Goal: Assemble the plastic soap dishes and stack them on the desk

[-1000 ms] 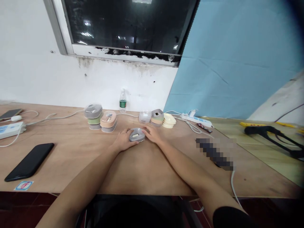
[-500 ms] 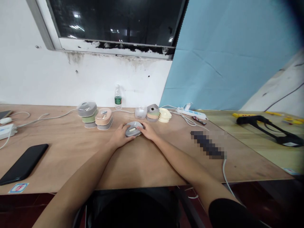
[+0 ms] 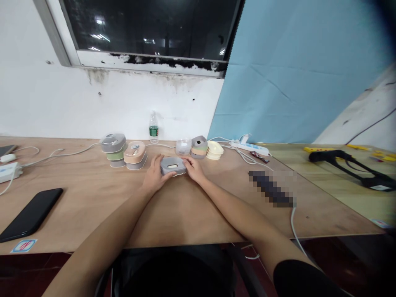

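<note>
A small grey rounded box (image 3: 173,166) with a pale slot-shaped patch on top sits on the table in front of me. My left hand (image 3: 155,174) grips its left end, thumb along the near side and fingers round the far left. At the right end, my right hand (image 3: 193,168) presses its fingers against the box. Just behind stand similar parts: a clear cover (image 3: 183,147), a stack with a grey top (image 3: 199,146) and several nested cream trays (image 3: 214,150). To the left are a peach-topped box (image 3: 135,155) and a grey-and-green stack (image 3: 113,148).
A plastic bottle (image 3: 154,128) stands against the wall. A black phone (image 3: 31,213) lies at the left, a white power strip (image 3: 251,147) with cables at the back right. A blurred-out dark object (image 3: 272,189) and a black frame-like item (image 3: 349,169) lie to the right.
The grey box has turned from a slant to nearly level between my hands. My left fingers have shifted slightly outward along its end; the right hand has barely moved.
</note>
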